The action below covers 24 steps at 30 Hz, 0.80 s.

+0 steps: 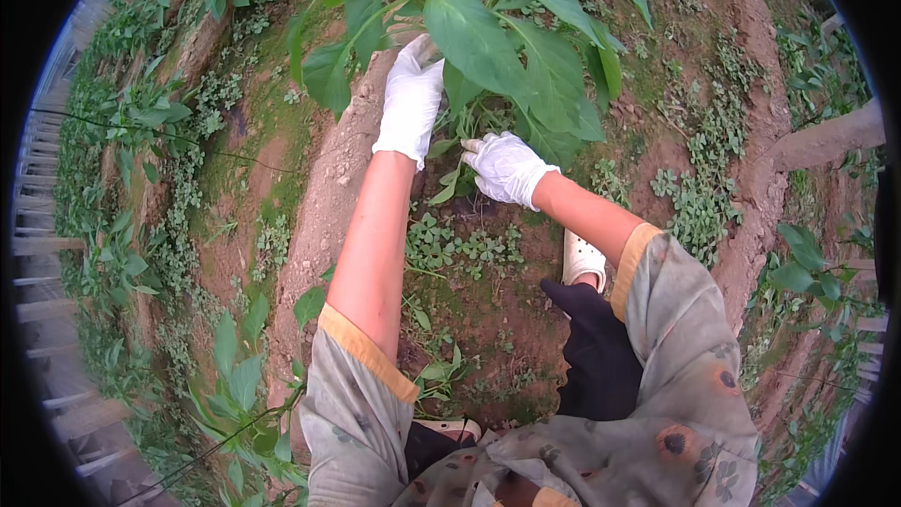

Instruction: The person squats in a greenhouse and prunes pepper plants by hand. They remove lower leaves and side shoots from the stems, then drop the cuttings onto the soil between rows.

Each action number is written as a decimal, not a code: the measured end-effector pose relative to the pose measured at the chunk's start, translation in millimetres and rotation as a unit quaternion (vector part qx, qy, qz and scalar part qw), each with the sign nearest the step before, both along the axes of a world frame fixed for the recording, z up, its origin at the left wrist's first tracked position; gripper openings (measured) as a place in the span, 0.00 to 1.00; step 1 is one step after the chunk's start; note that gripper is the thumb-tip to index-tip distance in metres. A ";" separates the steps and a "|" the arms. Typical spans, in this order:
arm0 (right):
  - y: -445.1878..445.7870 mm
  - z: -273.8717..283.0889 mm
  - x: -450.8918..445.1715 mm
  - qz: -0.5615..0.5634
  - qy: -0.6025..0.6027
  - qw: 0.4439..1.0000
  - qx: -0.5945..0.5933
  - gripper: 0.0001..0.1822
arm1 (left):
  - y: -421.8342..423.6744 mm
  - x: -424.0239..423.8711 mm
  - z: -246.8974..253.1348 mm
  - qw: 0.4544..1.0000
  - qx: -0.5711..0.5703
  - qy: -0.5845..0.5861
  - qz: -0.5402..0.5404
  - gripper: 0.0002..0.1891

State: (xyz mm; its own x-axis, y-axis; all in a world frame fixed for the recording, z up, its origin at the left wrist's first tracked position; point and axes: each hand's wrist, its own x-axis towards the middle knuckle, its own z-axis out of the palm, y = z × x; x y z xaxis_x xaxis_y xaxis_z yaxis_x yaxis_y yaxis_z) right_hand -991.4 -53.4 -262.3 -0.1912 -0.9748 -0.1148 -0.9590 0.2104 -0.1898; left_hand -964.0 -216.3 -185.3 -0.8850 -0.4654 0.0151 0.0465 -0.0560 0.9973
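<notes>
A broad-leaved green plant, probably a pepper (479,42), fills the top middle of the head view. My left hand (412,95), in a white glove, reaches in at its left side; the fingertips go under the leaves near the stem, so their hold is hidden. Lower and to the right, my right hand (503,165), gloved too, has its curled fingers against thin green stems and small leaves (450,179) beneath the plant. Whether the fingers grip these stems cannot be made out.
Low clover-like weeds (457,243) grow on the soil between my arms. A raised soil ridge (317,225) runs along the left, with another plant (243,380) at lower left beside a dark line. A post (830,134) leans at right. My white clog (583,257) stands below my right forearm.
</notes>
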 end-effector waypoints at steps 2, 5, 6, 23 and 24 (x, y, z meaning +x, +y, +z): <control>-6.4 21.3 -9.6 -0.066 -0.072 0.990 -0.105 0.13 | -11.6 -27.7 -5.3 0.973 0.229 0.039 -0.001 0.11; -25.5 -36.8 -39.8 -0.241 -0.300 0.844 -0.373 0.10 | 1.3 -62.2 6.0 0.995 0.097 -0.012 -0.014 0.09; -35.6 -56.2 -47.6 -0.278 -0.325 0.806 -0.409 0.11 | -0.3 -64.8 -2.4 0.979 0.200 0.027 -0.010 0.10; 33.8 -181.1 -77.6 -0.161 -0.114 0.962 0.190 0.13 | 13.8 -76.3 -2.1 0.978 0.012 -0.027 0.204 0.10; 38.9 -181.9 -72.9 -0.253 -0.176 0.949 0.068 0.12 | 13.8 -73.2 -0.3 0.978 0.022 -0.044 0.200 0.10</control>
State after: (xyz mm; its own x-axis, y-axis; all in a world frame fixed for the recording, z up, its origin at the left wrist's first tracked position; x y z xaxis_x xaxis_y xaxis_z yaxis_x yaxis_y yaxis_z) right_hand -1064.2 -14.5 -444.2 -0.5571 -0.7401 -0.3767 -0.6109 0.6725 -0.4177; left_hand -1037.2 -202.5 -185.5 -0.6281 -0.7739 -0.0810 -0.0119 -0.0945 0.9955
